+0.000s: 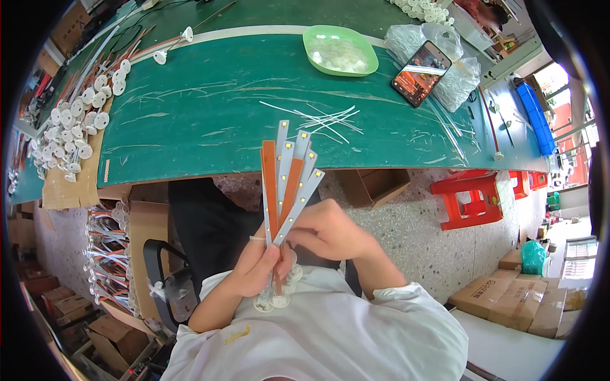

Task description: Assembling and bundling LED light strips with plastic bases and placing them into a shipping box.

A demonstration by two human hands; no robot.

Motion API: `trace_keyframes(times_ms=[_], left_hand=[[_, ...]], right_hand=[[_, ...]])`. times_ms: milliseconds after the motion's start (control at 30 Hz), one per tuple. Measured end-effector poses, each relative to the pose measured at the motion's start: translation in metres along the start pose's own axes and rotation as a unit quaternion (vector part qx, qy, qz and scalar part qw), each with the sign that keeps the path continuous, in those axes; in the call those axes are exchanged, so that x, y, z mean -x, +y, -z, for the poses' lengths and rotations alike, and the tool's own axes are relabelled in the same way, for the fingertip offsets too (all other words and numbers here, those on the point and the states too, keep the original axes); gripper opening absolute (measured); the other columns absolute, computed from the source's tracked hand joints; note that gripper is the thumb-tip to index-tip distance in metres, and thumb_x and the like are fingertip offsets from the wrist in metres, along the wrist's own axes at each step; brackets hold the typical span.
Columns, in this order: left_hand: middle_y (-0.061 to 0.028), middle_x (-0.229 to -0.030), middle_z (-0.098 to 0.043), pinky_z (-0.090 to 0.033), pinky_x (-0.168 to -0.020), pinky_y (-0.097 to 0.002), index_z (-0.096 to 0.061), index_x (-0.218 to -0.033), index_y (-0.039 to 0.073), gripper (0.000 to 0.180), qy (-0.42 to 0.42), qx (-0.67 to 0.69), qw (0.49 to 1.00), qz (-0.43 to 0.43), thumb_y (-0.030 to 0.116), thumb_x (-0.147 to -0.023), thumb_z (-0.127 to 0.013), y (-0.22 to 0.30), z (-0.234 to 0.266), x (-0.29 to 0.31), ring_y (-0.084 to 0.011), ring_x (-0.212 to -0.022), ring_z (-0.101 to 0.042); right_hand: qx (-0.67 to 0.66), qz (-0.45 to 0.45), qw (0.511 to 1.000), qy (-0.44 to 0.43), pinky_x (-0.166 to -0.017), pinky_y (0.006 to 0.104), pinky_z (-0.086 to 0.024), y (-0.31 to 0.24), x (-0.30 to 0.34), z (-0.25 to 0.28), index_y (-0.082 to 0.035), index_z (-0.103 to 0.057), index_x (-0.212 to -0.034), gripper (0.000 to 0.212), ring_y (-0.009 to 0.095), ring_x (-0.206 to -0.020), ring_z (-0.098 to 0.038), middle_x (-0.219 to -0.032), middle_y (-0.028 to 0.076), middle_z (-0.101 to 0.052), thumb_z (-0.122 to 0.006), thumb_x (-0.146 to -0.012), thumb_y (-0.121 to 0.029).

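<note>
My left hand (253, 272) is closed round the lower part of a fanned bundle of LED strips (284, 190), held upright over my lap in front of the table edge. Some strips show a grey face with small yellow LEDs, others a plain orange-brown back. White round caps (279, 301) hang from the bundle below that hand. A thin white tie (257, 238) sticks out on the bundle's left side. My right hand (327, 230) presses against the right side of the strips with curled fingers; what its fingertips pinch is hidden.
Loose white ties (327, 120) lie on the green table (210, 108). Farther back are a green bowl (373, 62), a phone (406, 89) and plastic bags (460, 82). Capped strips (70, 127) are heaped at left. Red stools (467, 197) and cartons (508, 301) stand right; a chair armrest (155, 254) is left.
</note>
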State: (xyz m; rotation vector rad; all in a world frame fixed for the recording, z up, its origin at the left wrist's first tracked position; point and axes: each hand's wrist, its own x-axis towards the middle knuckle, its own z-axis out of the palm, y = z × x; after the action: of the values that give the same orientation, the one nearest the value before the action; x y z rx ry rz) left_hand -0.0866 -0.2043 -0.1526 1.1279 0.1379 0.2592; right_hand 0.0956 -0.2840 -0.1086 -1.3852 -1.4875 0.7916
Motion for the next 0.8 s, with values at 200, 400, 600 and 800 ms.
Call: trace_keyframes(times_ms=[200,400,600,800], left_hand=[[-0.0007,-0.064,-0.047,-0.04,-0.049,-0.0215,-0.035,-0.132,-0.002,0.049,0.019,0.003,1.0,-0.004,0.038,-0.103,-0.034,-0.003,-0.002,0.006,-0.0073,-0.054,-0.045],[-0.0002,-0.065,-0.048,-0.042,-0.048,-0.0232,-0.047,-0.116,0.003,0.032,0.135,0.007,0.991,0.022,0.03,-0.104,-0.036,-0.014,0.0,0.007,-0.0076,-0.053,-0.047],[-0.0032,-0.075,-0.053,-0.044,-0.054,-0.0238,-0.045,-0.112,0.003,0.019,0.136,-0.057,0.987,0.06,0.018,-0.102,-0.04,-0.014,-0.006,0.001,-0.0088,-0.057,-0.051],[-0.0056,-0.057,-0.058,-0.045,-0.048,-0.0254,-0.041,-0.097,0.001,0.017,0.211,-0.303,0.927,-0.062,0.017,-0.097,-0.043,-0.029,0.0,0.013,-0.0149,-0.052,-0.062]], right_hand=[[0.004,0.026,0.999,-0.023,-0.059,0.0335,-0.052,0.001,0.004,-0.011,0.0,-0.066,-0.089,0.01,0.029,-0.066,-0.067,-0.075,0.015,-0.067,-0.062,-0.08,0.0],[0.01,-0.002,0.993,0.118,-0.05,0.0282,-0.05,0.0,0.018,-0.034,0.0,-0.064,-0.092,0.011,0.022,-0.064,-0.068,-0.07,0.011,-0.066,-0.064,-0.081,0.003],[0.182,0.153,0.968,0.081,-0.044,0.0319,-0.045,-0.015,0.009,-0.036,-0.002,-0.06,-0.09,0.018,0.021,-0.05,-0.058,-0.058,0.007,-0.056,-0.066,-0.074,0.005],[0.189,0.049,0.977,-0.09,-0.051,0.0341,-0.049,-0.028,-0.009,-0.04,0.0,-0.054,-0.103,0.032,0.024,-0.058,-0.062,-0.058,0.007,-0.058,-0.062,-0.072,-0.004]])
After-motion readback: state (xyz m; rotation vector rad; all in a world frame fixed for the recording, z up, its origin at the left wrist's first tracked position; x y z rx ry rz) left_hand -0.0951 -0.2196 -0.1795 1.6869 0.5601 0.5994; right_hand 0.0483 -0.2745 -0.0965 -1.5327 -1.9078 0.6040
